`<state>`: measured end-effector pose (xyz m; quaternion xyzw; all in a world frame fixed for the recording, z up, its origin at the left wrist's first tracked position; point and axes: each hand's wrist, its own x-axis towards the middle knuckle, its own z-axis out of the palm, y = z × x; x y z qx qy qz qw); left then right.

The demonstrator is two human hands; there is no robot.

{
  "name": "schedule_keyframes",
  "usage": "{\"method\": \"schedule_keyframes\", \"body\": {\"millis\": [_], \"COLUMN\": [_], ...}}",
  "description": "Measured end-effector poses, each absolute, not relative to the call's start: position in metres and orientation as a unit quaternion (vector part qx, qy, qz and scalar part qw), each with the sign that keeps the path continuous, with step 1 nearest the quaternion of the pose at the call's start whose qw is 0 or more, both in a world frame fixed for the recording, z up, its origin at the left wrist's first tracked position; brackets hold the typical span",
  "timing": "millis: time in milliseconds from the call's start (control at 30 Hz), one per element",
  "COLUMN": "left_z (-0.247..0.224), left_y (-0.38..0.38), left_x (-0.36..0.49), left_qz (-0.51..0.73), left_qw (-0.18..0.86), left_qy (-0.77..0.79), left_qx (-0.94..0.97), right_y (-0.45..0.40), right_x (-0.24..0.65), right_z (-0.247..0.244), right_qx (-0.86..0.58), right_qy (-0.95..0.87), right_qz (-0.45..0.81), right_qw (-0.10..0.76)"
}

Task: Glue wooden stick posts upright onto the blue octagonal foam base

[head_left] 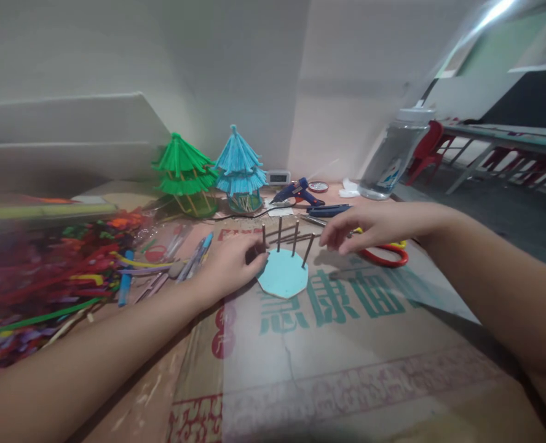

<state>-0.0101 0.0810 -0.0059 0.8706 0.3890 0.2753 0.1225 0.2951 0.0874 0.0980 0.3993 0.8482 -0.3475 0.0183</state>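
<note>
A light blue octagonal board (283,280) lies on the cardboard, with several short dark sticks (295,239) standing upright along its far side. My left hand (229,264) is at the board's left edge, its thumb and fingers closing around that edge beside the leftmost stick; the exact fingertip contact is partly hidden. To the right of the board, my right hand (365,224) hovers with bent fingers apart and nothing visible between them. Loose dark sticks (291,235) lie behind the board. Below my right hand are red-handled scissors (386,257), partly covered by it.
Green (185,166) and blue (240,166) tiered-roof models stand at the back, near a glue gun (298,192). A plastic bottle (395,154) stands back right. Colourful craft strips (70,271) and pens (199,252) cover the left side.
</note>
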Motion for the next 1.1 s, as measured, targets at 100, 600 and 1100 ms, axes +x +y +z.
{"method": "schedule_keyframes", "body": {"millis": [100, 600, 1100], "left_z": [-0.005, 0.003, -0.004], "left_y": [0.077, 0.051, 0.062], "left_x": [-0.008, 0.005, -0.001], "left_qz": [0.268, 0.254, 0.231], "left_qw": [0.141, 0.197, 0.156], "left_qy": [0.374, 0.396, 0.376], "left_qx": [0.877, 0.861, 0.884], "right_y": [0.083, 0.057, 0.038], "right_x": [0.306, 0.285, 0.27], "right_z": [0.105, 0.027, 0.01], "right_qx": [0.429, 0.492, 0.484], "right_qy": [0.858, 0.769, 0.751], "right_qz": [-0.284, -0.358, -0.364], "right_qw": [-0.014, -0.196, -0.263]}}
